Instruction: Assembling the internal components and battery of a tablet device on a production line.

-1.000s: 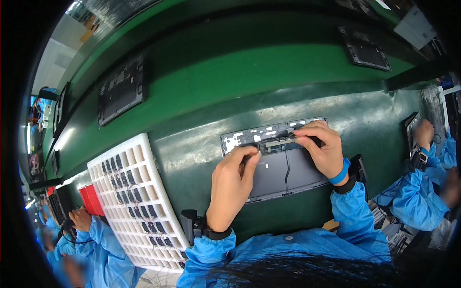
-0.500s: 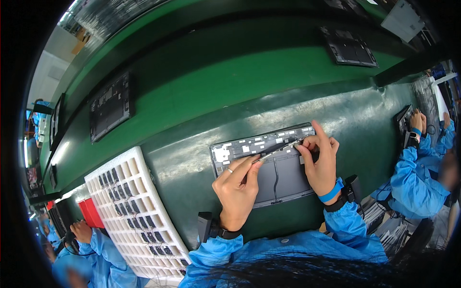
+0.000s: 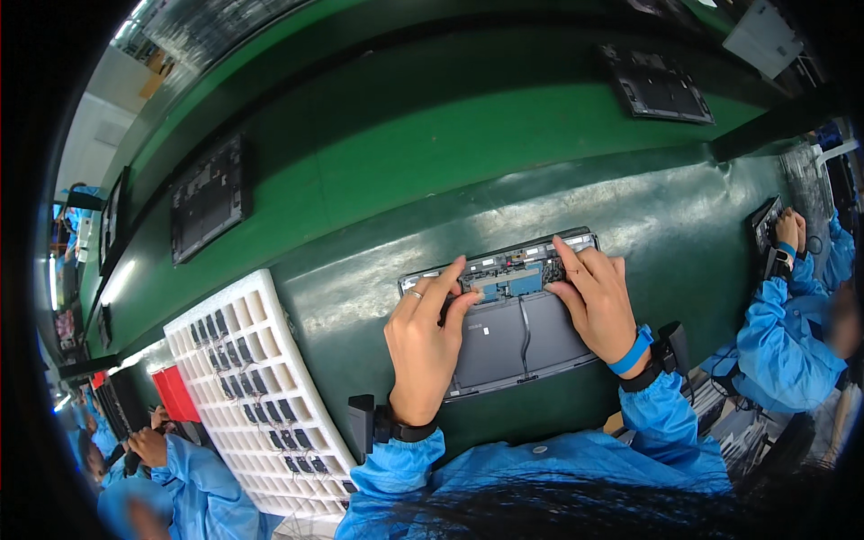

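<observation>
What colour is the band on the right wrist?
Bright blue wristband, seen best in the head view.

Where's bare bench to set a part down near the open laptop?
Bare green mat lies between the white tray and the laptop, and right of the laptop toward the co-worker's sleeve. The laptop's top edge is crowded: left hand and right hand work there.

Both hands (image 3: 423,346) (image 3: 598,301) press opened laptop (image 3: 517,337) — green bench (image 3: 360,297).

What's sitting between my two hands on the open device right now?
In the head view, between the left hand and right hand lies the open device's blue board strip, above grey panels.
</observation>
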Demonstrator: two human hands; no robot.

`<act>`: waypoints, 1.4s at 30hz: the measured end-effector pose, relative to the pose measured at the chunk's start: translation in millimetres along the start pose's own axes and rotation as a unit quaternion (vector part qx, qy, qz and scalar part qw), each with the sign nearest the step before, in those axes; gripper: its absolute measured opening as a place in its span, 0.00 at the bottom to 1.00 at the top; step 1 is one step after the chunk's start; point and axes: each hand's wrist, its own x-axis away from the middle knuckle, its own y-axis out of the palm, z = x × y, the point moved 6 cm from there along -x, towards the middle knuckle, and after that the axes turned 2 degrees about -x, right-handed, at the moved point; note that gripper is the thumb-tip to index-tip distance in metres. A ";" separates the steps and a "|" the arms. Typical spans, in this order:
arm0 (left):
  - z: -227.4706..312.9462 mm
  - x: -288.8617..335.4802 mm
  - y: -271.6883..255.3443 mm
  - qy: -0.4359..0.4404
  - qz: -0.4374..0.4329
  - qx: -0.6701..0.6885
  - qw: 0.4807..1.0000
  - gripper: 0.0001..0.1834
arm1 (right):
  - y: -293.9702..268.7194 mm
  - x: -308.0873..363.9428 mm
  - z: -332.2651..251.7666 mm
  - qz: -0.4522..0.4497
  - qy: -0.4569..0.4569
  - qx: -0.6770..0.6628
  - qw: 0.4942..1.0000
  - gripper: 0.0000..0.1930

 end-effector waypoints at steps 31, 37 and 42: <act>-3.3 -9.7 -6.2 -0.017 -0.092 0.019 0.995 0.16 | 0.8 -5.9 0.6 -0.008 0.049 -0.032 0.998 0.26; -5.9 -8.4 -3.7 -0.026 -0.097 0.069 0.993 0.18 | 0.1 -5.7 1.8 -0.006 0.052 -0.045 0.998 0.26; -5.9 -2.8 -0.5 -0.001 -0.076 0.030 0.997 0.19 | 1.2 -6.1 3.1 -0.019 0.060 -0.042 0.997 0.25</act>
